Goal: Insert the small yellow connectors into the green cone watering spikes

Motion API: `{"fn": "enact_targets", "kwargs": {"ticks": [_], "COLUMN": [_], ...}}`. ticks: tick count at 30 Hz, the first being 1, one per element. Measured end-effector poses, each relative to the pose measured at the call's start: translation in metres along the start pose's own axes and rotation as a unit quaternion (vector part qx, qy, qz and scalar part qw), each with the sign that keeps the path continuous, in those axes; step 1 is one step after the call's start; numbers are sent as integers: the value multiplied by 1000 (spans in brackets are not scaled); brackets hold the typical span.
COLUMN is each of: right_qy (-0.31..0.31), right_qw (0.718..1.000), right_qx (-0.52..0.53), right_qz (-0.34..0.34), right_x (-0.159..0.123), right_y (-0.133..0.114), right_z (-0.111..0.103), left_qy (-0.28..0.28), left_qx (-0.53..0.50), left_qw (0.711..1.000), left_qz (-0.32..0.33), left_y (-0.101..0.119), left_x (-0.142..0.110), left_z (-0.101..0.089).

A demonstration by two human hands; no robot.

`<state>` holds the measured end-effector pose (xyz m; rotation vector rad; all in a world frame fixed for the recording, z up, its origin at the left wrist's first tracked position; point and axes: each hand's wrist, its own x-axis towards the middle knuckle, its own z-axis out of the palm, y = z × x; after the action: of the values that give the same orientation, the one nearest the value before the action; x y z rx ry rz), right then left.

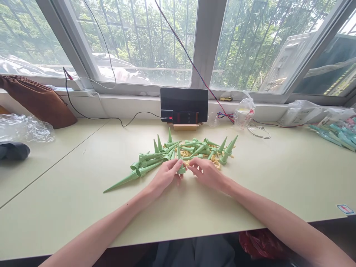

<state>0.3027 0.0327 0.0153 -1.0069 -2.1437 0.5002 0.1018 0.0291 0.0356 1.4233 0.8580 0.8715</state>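
Observation:
My left hand (169,172) is closed around a green plastic plant watering spike (181,170), held with its pointed end up and its wide collar down. Close by on the right, my right hand (205,171) pinches a small yellow valve piece (187,163) against the side of that spike. Whether the piece is seated in it, I cannot tell. Behind both hands lies a loose pile of green spikes (151,162), some standing point up, with small yellow pieces (216,161) scattered among them. One long spike (122,182) points toward the front left.
A dark tablet (184,97) leans at the window sill, with a phone (185,118) and a cardboard piece (185,127) before it. A brown bag (41,102) and clear plastic (26,128) lie left. At right are a tied plastic bag (244,114), white cable (258,132) and teal packets (338,134).

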Motion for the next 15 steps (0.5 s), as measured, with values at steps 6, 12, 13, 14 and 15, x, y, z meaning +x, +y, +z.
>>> {"fn": "enact_targets", "kwargs": {"ticks": [6,12,13,14,15], "right_qy": [63,72,67,61,54], "right_qw": [996,994,995,996,997], "right_qx": [70,79,71,61,50], "right_qz": [5,19,17,14,11], "right_x": [-2,-1,-1,-1,-1], "right_y": [-6,-5,-4,-3,-3], "right_z": [12,12,12,12,12], "left_qy": [-8,10,12,13,14], "left_qx": [-21,-23,-21,-18,-14], "left_qw": [1000,1000,1000,1000,1000], "left_qz": [-1,5,8,11,14], "left_y": [2,0,0,1,1], "left_x": [-1,0,0,-1,-1], "left_z": [0,-1,-1,-1,-1]}}
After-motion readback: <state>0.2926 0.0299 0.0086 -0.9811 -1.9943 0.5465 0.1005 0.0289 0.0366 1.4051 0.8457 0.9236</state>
